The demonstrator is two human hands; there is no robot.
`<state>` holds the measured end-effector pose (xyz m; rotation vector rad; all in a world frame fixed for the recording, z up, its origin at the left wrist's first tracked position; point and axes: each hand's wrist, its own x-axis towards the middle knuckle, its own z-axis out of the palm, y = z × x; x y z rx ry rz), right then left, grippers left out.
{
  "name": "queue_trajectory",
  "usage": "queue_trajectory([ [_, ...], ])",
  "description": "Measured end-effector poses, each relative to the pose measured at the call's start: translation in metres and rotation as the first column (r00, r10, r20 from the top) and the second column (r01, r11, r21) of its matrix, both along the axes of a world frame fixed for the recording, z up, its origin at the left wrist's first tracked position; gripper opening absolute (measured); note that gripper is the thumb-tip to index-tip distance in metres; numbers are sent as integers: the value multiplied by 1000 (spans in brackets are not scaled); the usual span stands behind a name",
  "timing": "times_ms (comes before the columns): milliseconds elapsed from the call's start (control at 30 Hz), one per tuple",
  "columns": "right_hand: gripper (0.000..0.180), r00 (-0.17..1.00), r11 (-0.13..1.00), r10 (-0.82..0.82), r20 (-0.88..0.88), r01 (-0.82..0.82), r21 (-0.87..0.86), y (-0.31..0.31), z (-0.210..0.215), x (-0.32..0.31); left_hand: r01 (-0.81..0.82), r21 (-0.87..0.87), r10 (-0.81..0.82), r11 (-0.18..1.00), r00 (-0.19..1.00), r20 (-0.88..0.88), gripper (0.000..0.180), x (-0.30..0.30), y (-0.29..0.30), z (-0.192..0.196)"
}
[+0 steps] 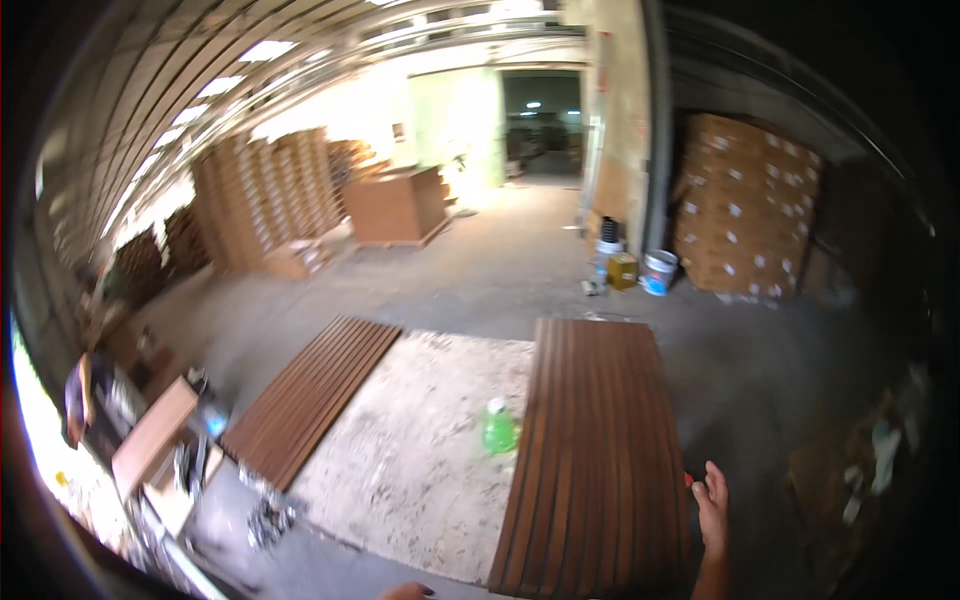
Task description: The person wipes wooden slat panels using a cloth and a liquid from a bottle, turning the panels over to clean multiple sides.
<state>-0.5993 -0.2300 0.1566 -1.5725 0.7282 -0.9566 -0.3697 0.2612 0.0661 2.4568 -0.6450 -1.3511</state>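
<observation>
Just off the right edge of a dark brown slatted wood panel (595,450), my right hand (713,505) is raised with its fingers apart. A small red spot shows at the fingertips, too blurred to name. Only a sliver of my left hand (405,592) comes in at the lower edge, near the white, scuffed tabletop (420,450); its fingers are mostly cut off. A second slatted panel (315,395) lies along the table's left side. Between the two panels stands a bottle of green liquid (497,428), close to the right panel.
Crumpled clear plastic (268,522) lies by the table's near left corner. Another person (95,400) is at the far left, beside a light board (155,437). Stacked cartons (745,210) stand at the back right, near a white bucket (658,272). More cartons (265,200) stand back left.
</observation>
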Motion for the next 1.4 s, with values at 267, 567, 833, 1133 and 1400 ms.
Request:
queue_trajectory([
  [267,28,804,811,517,293,-570,132,235,62,186,-600,-444,554,665,795,-245,52,-3,153,13],
  [567,25,177,203,979,-100,-892,404,489,-18,289,-839,-517,696,-167,271,-665,43,-19,320,-21],
  [833,26,257,308,951,-173,-727,613,569,-48,352,-825,-563,738,-33,360,-571,48,83,435,-13],
  [1133,31,680,355,728,86,-481,802,572,-93,449,-841,-535,693,78,431,-578,41,368,457,17],
  [1400,34,809,509,586,-33,-336,792,600,-164,527,-851,-520,796,78,367,-481,39,517,514,-106],
])
